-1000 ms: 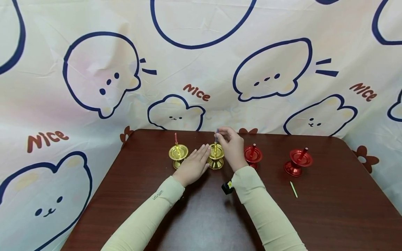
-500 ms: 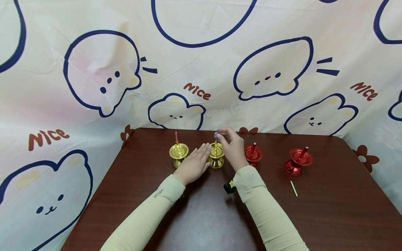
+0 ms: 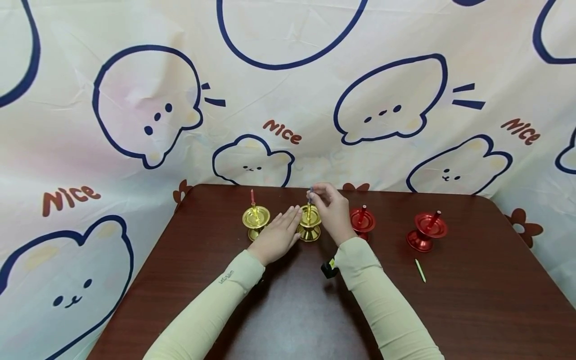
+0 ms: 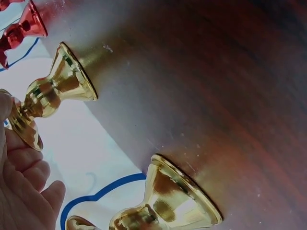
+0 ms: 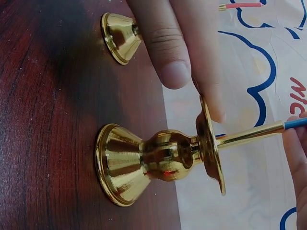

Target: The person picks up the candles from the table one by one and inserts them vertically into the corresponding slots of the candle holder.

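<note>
My left hand [image 3: 276,235] lies flat with its fingers straight, fingertips right at the dish rim of a gold candle holder [image 3: 309,231]. My right hand [image 3: 332,207] pinches a slim blue candle [image 5: 295,123] between thumb and finger. The candle's lower end meets the top of the holder's upright gold tube [image 5: 252,133] in the right wrist view. That holder stands upright on its flared base. To its left is a second gold holder [image 3: 255,220], with a red candle [image 3: 252,197] upright in its tube.
Two red candle holders [image 3: 362,221] [image 3: 426,232] stand to the right on the dark brown table [image 3: 486,300]. A pale green candle [image 3: 420,270] lies in front of the rightmost one. Behind the table hangs a printed cloth [image 3: 310,100].
</note>
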